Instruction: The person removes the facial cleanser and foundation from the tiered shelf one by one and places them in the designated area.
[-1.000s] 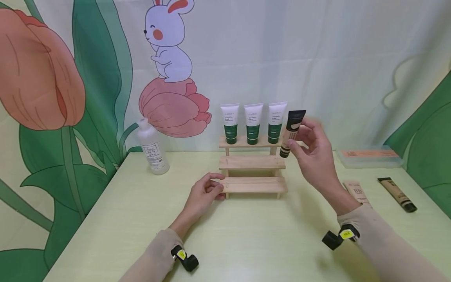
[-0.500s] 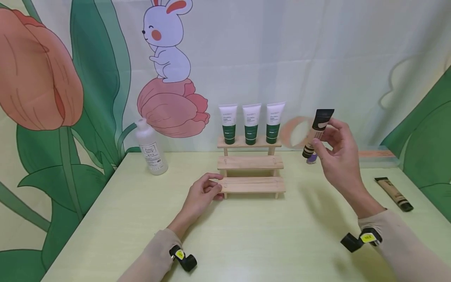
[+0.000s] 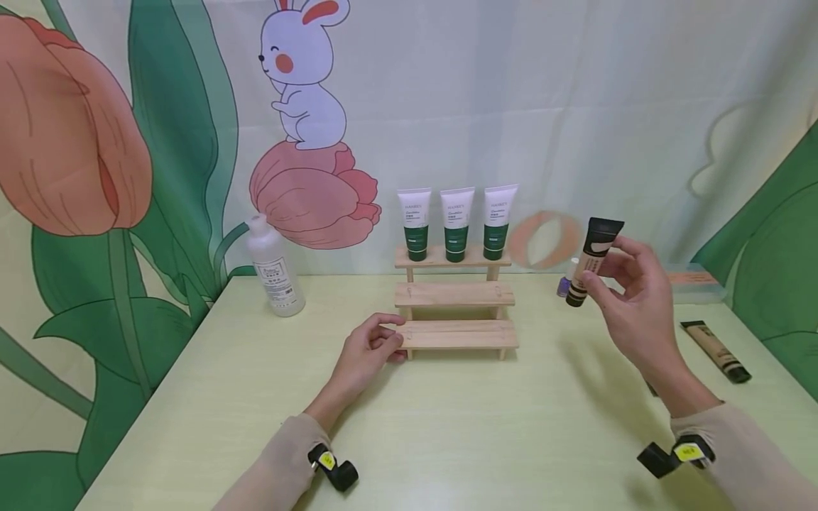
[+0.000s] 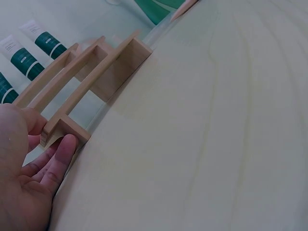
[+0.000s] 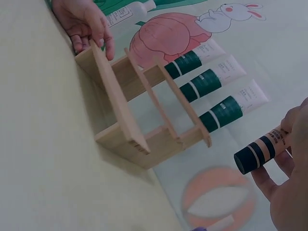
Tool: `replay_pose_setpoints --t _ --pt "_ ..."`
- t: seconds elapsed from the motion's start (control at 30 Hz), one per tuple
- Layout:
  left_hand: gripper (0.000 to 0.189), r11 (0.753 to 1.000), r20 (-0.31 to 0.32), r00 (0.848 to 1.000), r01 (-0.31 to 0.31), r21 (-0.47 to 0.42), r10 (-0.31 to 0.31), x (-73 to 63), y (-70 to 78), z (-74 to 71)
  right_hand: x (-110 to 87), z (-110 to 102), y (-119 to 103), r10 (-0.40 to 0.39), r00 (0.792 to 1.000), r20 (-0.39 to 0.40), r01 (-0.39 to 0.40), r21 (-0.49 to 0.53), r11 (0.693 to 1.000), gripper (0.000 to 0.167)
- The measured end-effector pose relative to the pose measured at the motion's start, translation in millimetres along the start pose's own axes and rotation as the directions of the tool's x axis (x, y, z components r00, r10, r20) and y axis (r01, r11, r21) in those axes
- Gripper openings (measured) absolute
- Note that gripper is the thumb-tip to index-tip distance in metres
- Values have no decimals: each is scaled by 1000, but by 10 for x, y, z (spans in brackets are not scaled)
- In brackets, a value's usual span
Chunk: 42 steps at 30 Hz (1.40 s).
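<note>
My left hand (image 3: pixel 366 355) pinches the left end of the lowest step of a three-tier wooden display stand (image 3: pixel 455 294); the left wrist view shows thumb and fingers (image 4: pixel 65 148) around that corner. On the top step stand three white-and-green squeeze tubes (image 3: pixel 456 225), caps down. To the right of the stand, my right hand (image 3: pixel 639 312) grips a beige-and-black cosmetic tube (image 3: pixel 589 263) between thumb and fingers. The tube is raised above the table and slightly tilted, its striped cap (image 5: pixel 248 160) pointing down. A second beige tube (image 3: pixel 716 351) lies on the table beyond the right wrist.
A white bottle (image 3: pixel 277 273) stands at the back left. Behind the raised tube is a small bottle with purple contents (image 3: pixel 564 286). A flat clear case (image 3: pixel 696 287) lies at the back right, against the printed cloth backdrop (image 3: pixel 447 92).
My right hand has carried the beige tube rightward from beside the stand's top step, then a little lower. My left hand has stayed on the stand.
</note>
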<state>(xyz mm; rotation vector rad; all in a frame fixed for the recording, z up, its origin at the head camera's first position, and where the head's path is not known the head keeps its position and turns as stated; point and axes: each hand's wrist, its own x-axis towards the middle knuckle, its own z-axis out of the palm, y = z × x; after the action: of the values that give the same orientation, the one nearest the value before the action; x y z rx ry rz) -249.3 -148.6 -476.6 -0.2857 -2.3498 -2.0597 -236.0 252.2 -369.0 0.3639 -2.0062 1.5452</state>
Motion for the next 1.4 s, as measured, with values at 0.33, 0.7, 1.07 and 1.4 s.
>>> replay_pose_setpoints --t 0.33,0.7,1.07,1.4 --pt "27 1000 -1 1000 -3 -1 3 7 1 22 -280 -139 262 77 997 21 -75 -86 993 61" --pt "27 1000 4 1000 -6 2 6 -11 4 9 -554 -130 504 143 987 68 -129 -181 975 61" --pt "27 1000 0 1000 -5 2 5 -14 6 30 -709 -55 661 159 983 87 -135 -234 963 60" --pt "27 1000 -4 1000 -7 11 7 -20 27 4 -726 -10 726 219 974 61 -184 -353 917 57"
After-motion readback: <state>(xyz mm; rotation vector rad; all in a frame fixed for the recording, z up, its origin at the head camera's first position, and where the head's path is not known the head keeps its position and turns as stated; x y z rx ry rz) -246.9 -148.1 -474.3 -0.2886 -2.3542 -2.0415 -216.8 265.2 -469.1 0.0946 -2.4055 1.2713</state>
